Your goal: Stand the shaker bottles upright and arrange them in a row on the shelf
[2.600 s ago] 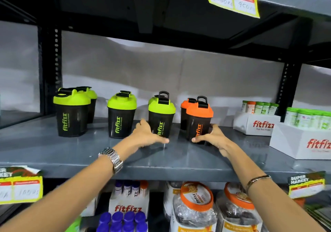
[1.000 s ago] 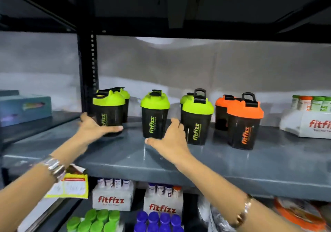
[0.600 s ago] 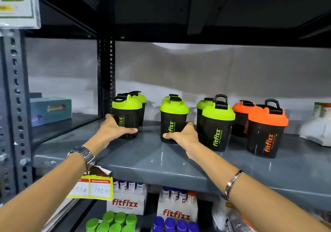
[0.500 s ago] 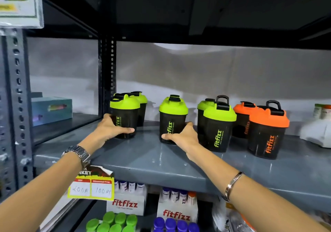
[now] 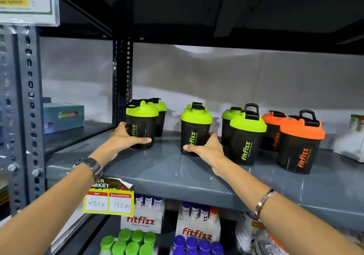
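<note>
Front strip of shelf (image 5: 177,178) bare, open to reach along whole edge. Wide gap btwn far-left shaker (image 5: 142,124) and second shaker (image 5: 195,128). Right side crowded: green pair (image 5: 246,138) and orange pair (image 5: 299,142) stand close, little room btwn. Upright post (image 5: 122,73) blocks left end.

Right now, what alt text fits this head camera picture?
Two bare hands, left hand and right hand, each grip an upright green-lidded bottle on a grey shelf. Further green and orange-lidded bottles stand to the right.
</note>
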A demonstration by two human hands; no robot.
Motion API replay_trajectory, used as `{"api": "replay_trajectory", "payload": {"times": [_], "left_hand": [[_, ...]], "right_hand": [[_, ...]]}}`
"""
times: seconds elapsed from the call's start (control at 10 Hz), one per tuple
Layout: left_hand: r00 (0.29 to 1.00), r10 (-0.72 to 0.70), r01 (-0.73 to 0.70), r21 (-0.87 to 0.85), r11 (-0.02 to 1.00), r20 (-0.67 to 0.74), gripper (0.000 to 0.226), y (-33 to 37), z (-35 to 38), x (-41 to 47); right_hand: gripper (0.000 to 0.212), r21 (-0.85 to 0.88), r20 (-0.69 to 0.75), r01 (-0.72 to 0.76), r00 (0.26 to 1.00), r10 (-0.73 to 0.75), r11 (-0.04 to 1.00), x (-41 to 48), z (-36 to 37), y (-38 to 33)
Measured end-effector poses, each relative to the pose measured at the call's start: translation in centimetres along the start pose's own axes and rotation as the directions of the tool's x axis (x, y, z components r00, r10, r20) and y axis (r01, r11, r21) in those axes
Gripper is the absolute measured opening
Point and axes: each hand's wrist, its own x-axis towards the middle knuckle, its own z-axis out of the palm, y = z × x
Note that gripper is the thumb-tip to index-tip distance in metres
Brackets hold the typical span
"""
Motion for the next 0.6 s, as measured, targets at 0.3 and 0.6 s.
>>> {"api": "replay_trajectory", "payload": {"times": [0.3,0.6], "left_hand": [[1.0,0.017,-0.017,0.01,1.0,0.007,0.086,-0.3,-0.3,-0.1],[0.997,0.021,-0.034,-0.185,0.982,-0.071,0.116,-0.4,-0.5,-1.1]], "right_hand": [[0.07,0.04,0.013,0.005,1.0,-0.006,0.999,0.0,0.0,0.1],[0.083,0.144,0.054,-0.088,0.995,0.081,0.986,-1.3,-2.0,0.5]]}}
